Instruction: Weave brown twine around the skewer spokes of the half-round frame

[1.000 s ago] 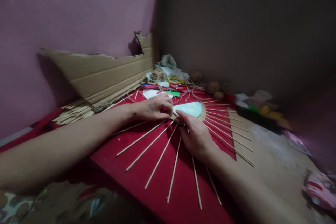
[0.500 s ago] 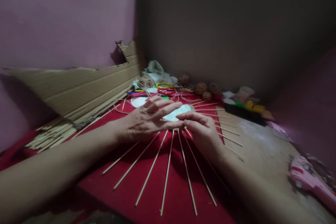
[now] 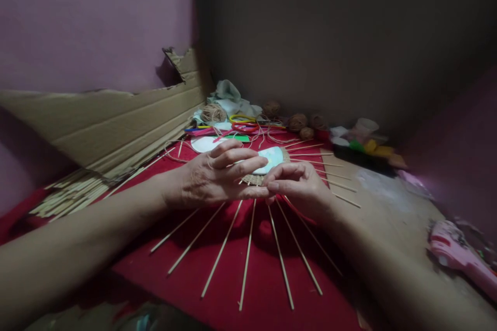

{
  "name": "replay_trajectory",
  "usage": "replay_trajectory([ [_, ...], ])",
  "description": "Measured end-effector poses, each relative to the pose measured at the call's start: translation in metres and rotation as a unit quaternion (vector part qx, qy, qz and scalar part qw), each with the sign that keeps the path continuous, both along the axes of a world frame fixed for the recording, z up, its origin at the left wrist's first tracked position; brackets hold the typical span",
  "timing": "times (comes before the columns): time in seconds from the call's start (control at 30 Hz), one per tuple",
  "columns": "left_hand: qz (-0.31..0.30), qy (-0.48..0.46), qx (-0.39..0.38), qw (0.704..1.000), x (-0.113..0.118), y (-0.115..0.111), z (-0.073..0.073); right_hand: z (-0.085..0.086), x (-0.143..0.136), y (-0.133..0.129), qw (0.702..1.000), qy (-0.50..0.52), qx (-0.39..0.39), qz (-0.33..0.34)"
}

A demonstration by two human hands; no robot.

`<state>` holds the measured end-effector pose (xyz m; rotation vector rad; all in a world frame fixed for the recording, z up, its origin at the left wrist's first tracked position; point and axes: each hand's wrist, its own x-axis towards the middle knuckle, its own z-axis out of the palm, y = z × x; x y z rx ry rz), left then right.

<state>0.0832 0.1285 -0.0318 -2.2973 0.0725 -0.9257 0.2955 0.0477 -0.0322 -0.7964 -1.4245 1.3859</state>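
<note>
A round piece with a pale blue-green centre [image 3: 272, 159] and a woven twine rim [image 3: 253, 180] lies on the red cloth [image 3: 217, 289]. Thin sticks [image 3: 281, 254] radiate outward from it. Across its left side rests my left hand [image 3: 217, 173], palm down, fingers apart and pointing right. At the near right edge of the rim, my right hand [image 3: 297, 185] has thumb and fingers pinched together by the left fingertips. Whatever sits in that pinch is too small to make out.
Cardboard [image 3: 128, 119] leans at the left above a bundle of sticks [image 3: 73, 196]. Behind are a white disc [image 3: 204, 144], red-handled scissors [image 3: 244, 126] and twine balls [image 3: 297, 122]. A black tray [image 3: 363, 159] and pink glue gun [image 3: 462, 256] are at the right.
My right hand has drawn back slightly from the pale centre to the near rim and closed into a pinch. More of the woven rim shows. The view has shifted a little.
</note>
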Motion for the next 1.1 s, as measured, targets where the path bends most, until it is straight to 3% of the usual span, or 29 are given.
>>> replay_trajectory([
  [0.2, -0.025, 0.05, -0.019, 0.998, 0.001, -0.006, 0.004, 0.007, 0.008, 0.003, 0.993, -0.028, -0.066, 0.095],
  [0.47, -0.046, 0.079, -0.023, 0.996, 0.001, -0.011, 0.009, 0.009, 0.01, 0.0, 0.978, -0.019, -0.139, 0.155],
  [0.87, -0.041, 0.087, -0.039, 0.995, -0.004, -0.007, 0.005, 0.003, 0.007, 0.001, 0.97, -0.017, -0.101, 0.22],
  [1.1, -0.046, 0.089, -0.037, 0.994, -0.005, -0.006, 0.008, 0.003, 0.008, 0.003, 0.974, 0.012, -0.109, 0.2],
])
